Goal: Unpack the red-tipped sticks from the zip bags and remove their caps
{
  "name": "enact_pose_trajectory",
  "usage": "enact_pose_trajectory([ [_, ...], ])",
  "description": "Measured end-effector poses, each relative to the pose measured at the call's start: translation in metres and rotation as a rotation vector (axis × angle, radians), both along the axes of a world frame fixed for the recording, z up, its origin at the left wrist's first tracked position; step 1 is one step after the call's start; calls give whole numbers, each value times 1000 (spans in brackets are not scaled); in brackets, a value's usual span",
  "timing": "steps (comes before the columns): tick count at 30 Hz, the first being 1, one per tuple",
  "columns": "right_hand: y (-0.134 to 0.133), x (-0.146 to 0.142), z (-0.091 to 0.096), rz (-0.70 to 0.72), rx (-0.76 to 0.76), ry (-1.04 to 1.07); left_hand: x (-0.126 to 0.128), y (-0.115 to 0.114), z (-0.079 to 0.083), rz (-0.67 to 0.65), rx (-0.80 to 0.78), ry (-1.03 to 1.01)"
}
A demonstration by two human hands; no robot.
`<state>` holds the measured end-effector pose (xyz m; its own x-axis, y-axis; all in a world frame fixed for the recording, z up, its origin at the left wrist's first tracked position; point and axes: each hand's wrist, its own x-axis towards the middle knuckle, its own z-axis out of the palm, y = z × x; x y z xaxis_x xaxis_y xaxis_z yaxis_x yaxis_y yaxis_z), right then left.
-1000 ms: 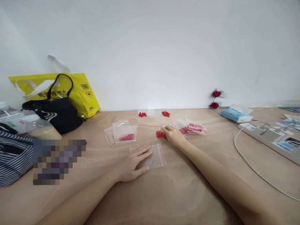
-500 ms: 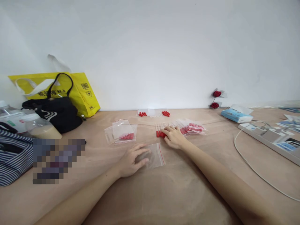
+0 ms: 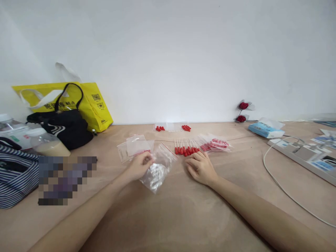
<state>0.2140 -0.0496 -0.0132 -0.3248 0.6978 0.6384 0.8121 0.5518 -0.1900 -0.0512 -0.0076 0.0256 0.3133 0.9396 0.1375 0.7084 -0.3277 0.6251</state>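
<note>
My left hand (image 3: 139,166) pinches a clear zip-lock bag (image 3: 159,169) by its left side, lifted and tilted above the table. No contents show in it. My right hand (image 3: 202,167) rests on the table with fingers bent and thumb apart, holding nothing I can see. Its fingertips lie just below the right end of a row of pale sticks with red tips (image 3: 185,151). Right of that row is a pile of clear bags with red-tipped pieces inside (image 3: 216,144). Another stack of clear bags (image 3: 136,142) lies behind my left hand, partly covered by it.
Near the wall lie flat bags with red pieces (image 3: 186,128). At left stand a yellow bag (image 3: 101,105), a black bag (image 3: 70,127), a jar (image 3: 49,143) and a striped pouch (image 3: 19,178). A tissue pack (image 3: 265,130), a power strip (image 3: 294,157) and its cable are at right.
My left hand has closed on the zip-lock bag, raised it and moved away from me. My right hand has slid right and nearer me, uncovering the row of red-tipped sticks.
</note>
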Motion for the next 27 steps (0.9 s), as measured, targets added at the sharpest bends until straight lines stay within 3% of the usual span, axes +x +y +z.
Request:
enact_pose_trajectory([
  [2,-1,1,0,1,2,20,-24,14,5,230,87,-77],
  [5,0,-4,1,-3,-2,33,-64,38,8,592,150,27],
  [6,1,-8,1,0,-8,22,-74,44,8,671,135,86],
  [9,2,-30,1,32,-52,-35,-91,52,5,739,198,284],
  [11,3,-51,2,55,-104,-48,-89,49,3,698,307,396],
  [13,8,-74,4,44,-181,-33,-81,45,1,561,360,455],
  [17,29,-113,7,-1,-223,-90,-65,41,-8,268,216,506],
  [21,52,-134,9,-7,-152,-235,-61,42,-17,186,51,555],
  [27,60,-125,11,86,-107,-296,-74,46,-20,127,61,561],
])
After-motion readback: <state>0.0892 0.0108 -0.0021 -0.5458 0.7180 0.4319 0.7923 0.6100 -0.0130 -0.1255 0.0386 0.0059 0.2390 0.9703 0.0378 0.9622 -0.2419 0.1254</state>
